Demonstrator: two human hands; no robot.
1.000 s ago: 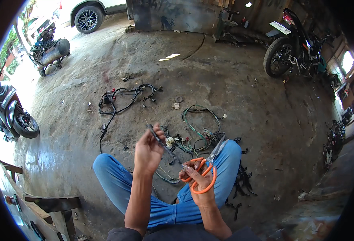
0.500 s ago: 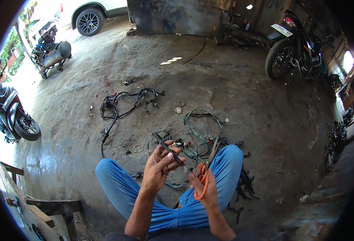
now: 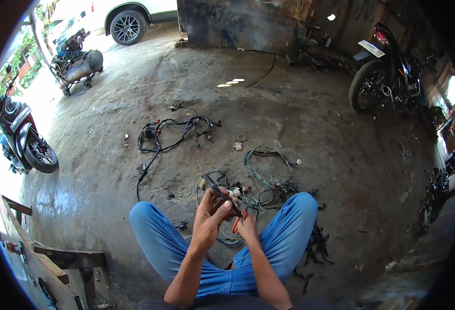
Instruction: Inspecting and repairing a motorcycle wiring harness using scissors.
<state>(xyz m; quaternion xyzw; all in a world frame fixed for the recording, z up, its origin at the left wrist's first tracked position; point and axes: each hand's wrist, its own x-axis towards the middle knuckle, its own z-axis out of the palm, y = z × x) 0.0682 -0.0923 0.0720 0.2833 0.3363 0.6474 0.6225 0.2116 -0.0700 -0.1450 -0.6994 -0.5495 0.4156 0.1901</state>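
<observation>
Close above the lap, the left hand (image 3: 209, 222) pinches a dark wire bundle (image 3: 222, 195) between fingers and thumb, while the right hand (image 3: 247, 230) is closed on orange-handled pliers (image 3: 236, 223) just beside it, the hands nearly touching. Beyond the blue-trousered knees, a green wire harness (image 3: 268, 175) lies tangled on the concrete floor (image 3: 315, 129), a black harness (image 3: 170, 134) farther off.

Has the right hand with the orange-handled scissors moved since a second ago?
Yes. The right hand with the orange-handled scissors moved left, away from the right knee, meeting the left hand.
</observation>
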